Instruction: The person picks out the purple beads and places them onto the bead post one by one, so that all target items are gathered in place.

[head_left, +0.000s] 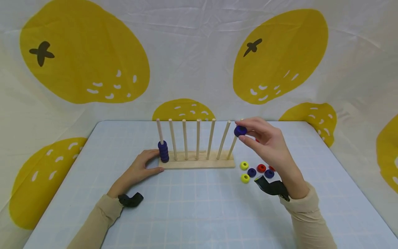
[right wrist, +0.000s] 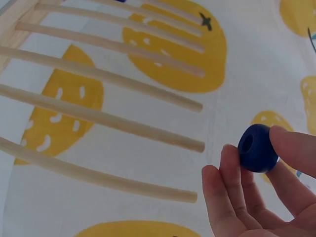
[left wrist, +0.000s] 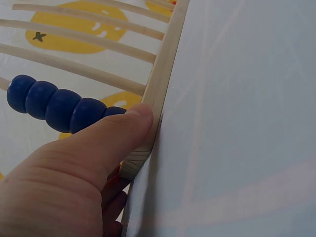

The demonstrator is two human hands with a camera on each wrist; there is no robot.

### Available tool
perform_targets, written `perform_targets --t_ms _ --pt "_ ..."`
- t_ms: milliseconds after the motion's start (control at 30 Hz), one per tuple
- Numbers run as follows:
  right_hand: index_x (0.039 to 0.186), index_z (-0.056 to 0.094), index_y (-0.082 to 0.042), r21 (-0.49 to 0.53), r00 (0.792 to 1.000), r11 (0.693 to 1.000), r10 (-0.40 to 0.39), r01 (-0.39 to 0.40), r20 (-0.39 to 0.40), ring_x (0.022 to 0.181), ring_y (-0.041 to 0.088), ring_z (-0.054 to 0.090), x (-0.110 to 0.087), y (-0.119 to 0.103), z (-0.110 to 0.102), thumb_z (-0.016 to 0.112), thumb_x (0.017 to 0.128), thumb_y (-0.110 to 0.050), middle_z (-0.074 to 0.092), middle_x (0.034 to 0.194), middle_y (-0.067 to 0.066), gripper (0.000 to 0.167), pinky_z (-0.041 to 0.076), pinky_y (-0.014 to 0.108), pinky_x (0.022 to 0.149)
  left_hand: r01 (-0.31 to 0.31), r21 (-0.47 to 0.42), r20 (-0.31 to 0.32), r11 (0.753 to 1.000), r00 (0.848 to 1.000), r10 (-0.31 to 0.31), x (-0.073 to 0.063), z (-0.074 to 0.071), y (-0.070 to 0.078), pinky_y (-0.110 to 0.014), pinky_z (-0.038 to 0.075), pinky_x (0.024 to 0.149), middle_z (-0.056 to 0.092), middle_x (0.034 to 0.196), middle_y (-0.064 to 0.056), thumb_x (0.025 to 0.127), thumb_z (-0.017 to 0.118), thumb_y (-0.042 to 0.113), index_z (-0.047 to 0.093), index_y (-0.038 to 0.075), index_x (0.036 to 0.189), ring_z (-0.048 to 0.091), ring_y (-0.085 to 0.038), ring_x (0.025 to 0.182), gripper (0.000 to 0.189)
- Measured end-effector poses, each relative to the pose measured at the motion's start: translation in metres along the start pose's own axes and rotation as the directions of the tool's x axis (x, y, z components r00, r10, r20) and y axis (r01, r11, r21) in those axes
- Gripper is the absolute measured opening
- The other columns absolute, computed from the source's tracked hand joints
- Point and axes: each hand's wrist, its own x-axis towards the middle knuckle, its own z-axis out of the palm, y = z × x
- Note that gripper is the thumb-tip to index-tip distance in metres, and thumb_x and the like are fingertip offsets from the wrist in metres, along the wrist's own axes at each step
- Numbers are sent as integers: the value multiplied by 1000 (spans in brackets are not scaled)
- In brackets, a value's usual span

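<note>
A wooden peg rack (head_left: 199, 164) with several upright pegs stands on the table. Its leftmost peg carries a stack of dark blue beads (head_left: 163, 152); the other pegs are bare. My left hand (head_left: 141, 169) grips the rack's left end, and in the left wrist view the thumb (left wrist: 123, 131) presses on the base beside the lowest bead. Thumb and fingers of my right hand (head_left: 267, 136) pinch a single blue bead (right wrist: 258, 149) near the top of the rightmost peg, apart from it. The hole of this bead shows in the right wrist view.
On the table right of the rack lie loose beads: yellow ones (head_left: 245, 178), blue ones (head_left: 252, 172) and red ones (head_left: 261, 168), some partly hidden by the right hand. A white cloth (head_left: 192, 69) with yellow fruit prints hangs behind the light blue checked table (head_left: 186, 207).
</note>
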Motion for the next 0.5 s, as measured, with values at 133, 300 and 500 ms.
perform_targets --t_ms 133,300,500 --pt "126 64 5 23 1000 999 -25 24 7 107 25 59 4 -5 3 63 88 16 60 120 16 39 49 25 97 -7 2 -1 1000 1000 7 0 0 0 -56 35 107 57 137 -15 80 84 16 58 1 135 48 -35 127 63" --pt "127 64 3 6 999 999 -34 34 0 108 26 59 11 -12 7 62 88 17 60 120 15 41 48 27 99 -12 8 -3 1000 1000 12 0 0 0 -56 35 107 58 137 -14 80 84 15 58 1 135 48 -34 128 63" --pt "126 65 1 7 999 999 -40 40 -1 107 27 59 20 -21 11 63 88 15 61 121 16 40 49 27 98 -30 12 -12 999 999 30 1 0 0 -55 36 106 58 136 -15 79 84 13 58 0 135 49 -34 127 64"
